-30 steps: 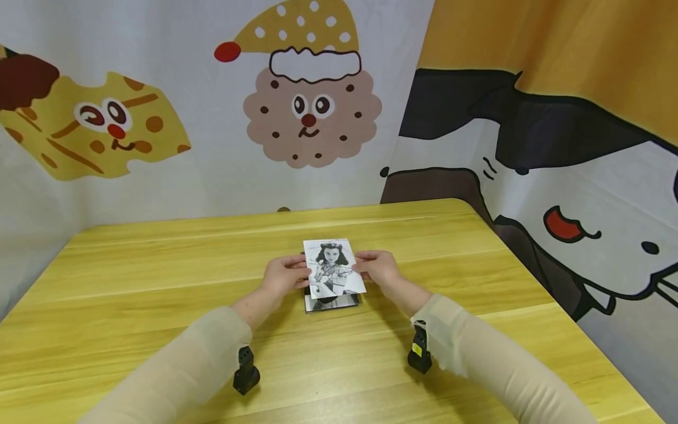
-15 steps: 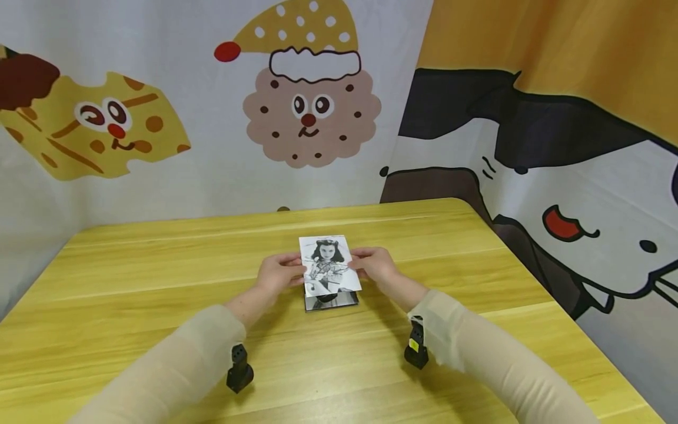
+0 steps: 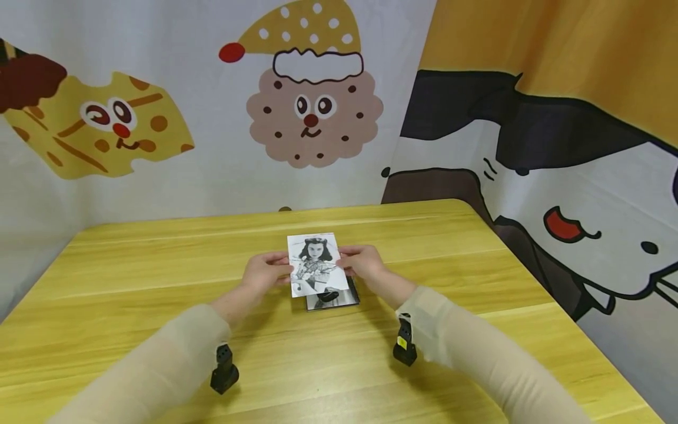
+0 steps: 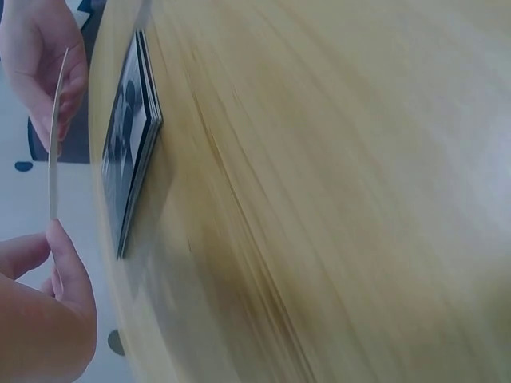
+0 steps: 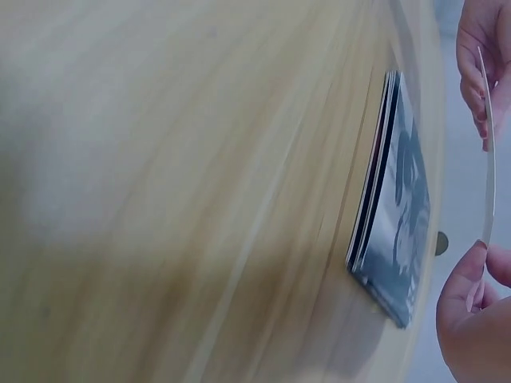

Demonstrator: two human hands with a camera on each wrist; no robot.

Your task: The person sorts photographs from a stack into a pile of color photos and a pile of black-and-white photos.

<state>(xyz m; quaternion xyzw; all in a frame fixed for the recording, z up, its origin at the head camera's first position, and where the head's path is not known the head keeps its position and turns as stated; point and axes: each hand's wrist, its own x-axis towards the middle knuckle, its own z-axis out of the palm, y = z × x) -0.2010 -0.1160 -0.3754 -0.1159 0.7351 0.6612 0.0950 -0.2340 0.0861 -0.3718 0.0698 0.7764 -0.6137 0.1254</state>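
Note:
A black-and-white photo card [image 3: 316, 266] showing a dark-haired person is held up between both hands in the head view. My left hand [image 3: 261, 272] pinches its left edge between thumb and fingers. On the opposite edge, my right hand [image 3: 365, 264] pinches it the same way. Beneath and slightly right lies a stack of photo cards [image 3: 333, 300] on the table, partly hidden by the held card. Both wrist views show the held card edge-on, raised apart from the stack [image 4: 132, 140], whose layered edges are visible [image 5: 391, 199].
The yellow wood-grain table [image 3: 132, 341] extends around the hands. Behind it hangs a white curtain [image 3: 222, 176] with cartoon prints. Small black devices hang at the left wrist [image 3: 225, 371] and the right wrist [image 3: 405, 344].
Both hands have shifted left and slightly away with the held card, uncovering more of the stack's right side. The stack stays in place.

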